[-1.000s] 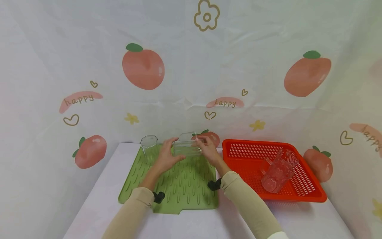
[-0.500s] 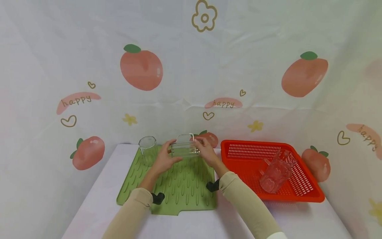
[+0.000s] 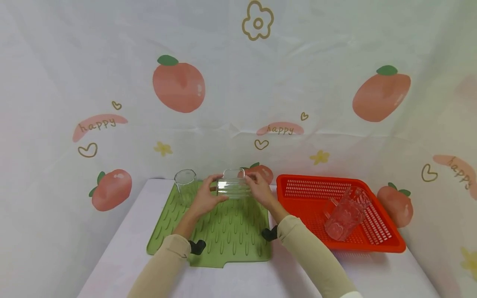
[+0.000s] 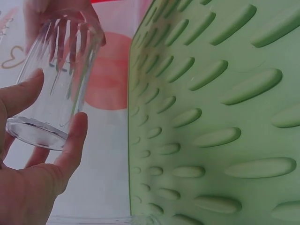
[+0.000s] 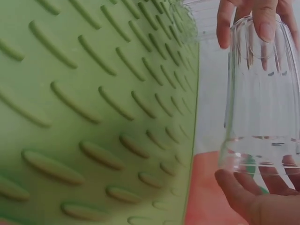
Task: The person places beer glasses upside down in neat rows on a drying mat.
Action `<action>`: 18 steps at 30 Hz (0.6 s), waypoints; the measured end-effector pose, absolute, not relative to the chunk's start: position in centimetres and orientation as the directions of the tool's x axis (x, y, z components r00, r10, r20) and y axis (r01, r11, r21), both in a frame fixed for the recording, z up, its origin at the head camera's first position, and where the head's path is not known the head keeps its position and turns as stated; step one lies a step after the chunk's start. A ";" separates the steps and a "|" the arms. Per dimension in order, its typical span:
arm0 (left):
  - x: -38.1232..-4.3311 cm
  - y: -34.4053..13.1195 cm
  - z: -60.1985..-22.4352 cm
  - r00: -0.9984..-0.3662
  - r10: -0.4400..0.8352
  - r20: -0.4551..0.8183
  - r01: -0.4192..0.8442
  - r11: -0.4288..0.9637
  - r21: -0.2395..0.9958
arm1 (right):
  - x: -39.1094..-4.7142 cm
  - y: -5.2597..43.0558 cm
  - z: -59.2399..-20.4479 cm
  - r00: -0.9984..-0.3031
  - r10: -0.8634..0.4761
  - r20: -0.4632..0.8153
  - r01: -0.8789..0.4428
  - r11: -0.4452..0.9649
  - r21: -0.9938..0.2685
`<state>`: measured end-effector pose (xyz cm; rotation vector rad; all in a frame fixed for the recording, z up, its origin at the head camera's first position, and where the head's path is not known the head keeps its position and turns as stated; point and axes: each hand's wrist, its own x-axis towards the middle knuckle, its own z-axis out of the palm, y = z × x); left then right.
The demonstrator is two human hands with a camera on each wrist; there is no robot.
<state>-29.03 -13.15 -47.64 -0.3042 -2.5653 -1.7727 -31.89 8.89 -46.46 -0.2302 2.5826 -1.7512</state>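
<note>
Left hand [image 3: 204,199] and right hand [image 3: 261,190] clamp opposite ends of the clear mug [image 3: 233,188], sideways near the green mat's [image 3: 231,242] far edge. Loose grip could drop it; swinging left could hit the standing glass [image 3: 185,186].

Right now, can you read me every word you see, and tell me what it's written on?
"happy": left pink stroke on the white cloth.
"happy": middle pink stroke, same cloth.
"happy": right pink stroke, slanting, same cloth.
Faint marks at the left wrist view's edge: too blurred to read.
Held glass, standing glass, green mat, red basket: no words I can read.
</note>
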 end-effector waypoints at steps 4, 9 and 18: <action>-29.0 -13.2 -47.6 -0.977 0.174 0.123 0.176 0.338 0.924 | -31.8 9.1 -46.5 -0.974 -0.198 0.115 -0.195 0.456 -0.868; -28.9 -13.3 -47.6 -0.978 0.175 0.115 0.170 0.346 0.923 | -31.5 9.3 -46.4 -0.933 -0.308 0.186 -0.331 0.533 -0.779; -28.9 -13.6 -47.6 -0.977 0.178 0.117 0.175 0.362 0.915 | -31.0 9.1 -45.7 -0.847 -0.464 0.257 -0.531 0.725 -0.440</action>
